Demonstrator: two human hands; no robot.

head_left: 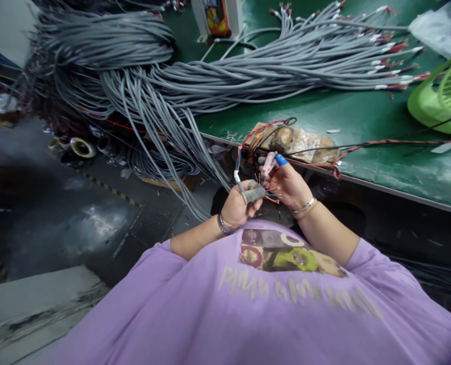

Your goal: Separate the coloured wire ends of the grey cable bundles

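Observation:
My left hand [237,205] is closed around the end of a grey cable [210,172] that runs up to the big bundle on the bench. Thin coloured wires [244,152] fan out of its stripped end. Taped fingers of that hand pinch the cable tip. My right hand [288,185] sits just right of it, fingers pinched on some of the fine wires; one finger wears a blue cot [281,159], another a pink one. Both hands hover in front of the green bench's edge [362,180], above my purple shirt.
A thick mass of grey cables [217,76] covers the bench and spills over its left end. Their stripped ends [392,56] lie at the right. A green fan [444,94] stands far right. A taped pad [305,142] and twisted red-black wires [381,144] lie near the edge. A tape roll [82,147] lies lower left.

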